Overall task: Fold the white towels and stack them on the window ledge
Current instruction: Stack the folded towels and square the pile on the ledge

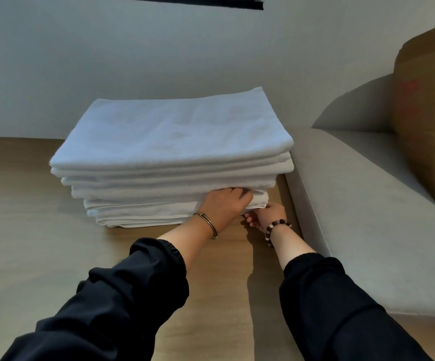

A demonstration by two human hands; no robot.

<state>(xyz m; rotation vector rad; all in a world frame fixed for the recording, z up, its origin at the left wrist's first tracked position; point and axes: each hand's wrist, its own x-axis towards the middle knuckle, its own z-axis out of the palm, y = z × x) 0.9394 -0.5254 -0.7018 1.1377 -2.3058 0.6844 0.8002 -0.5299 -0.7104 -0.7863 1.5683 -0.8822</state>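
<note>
Head: tan ledge (29, 230), grey wall (133, 48)

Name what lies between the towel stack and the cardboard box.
Head view: a strip of wooden ledge, then bare grey cushion, separate towel stack and cardboard box.

There is 1 towel stack (172, 142), 1 left hand (224, 207), 1 right hand (266, 216), 2 bracelets (209, 225) (276, 228), 1 cardboard box (429, 121).

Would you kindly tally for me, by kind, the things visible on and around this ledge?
Towel stack: 1
Hands: 2, left hand and right hand
Bracelets: 2, bangle and beaded bracelet
Cardboard box: 1
Total: 6
</note>
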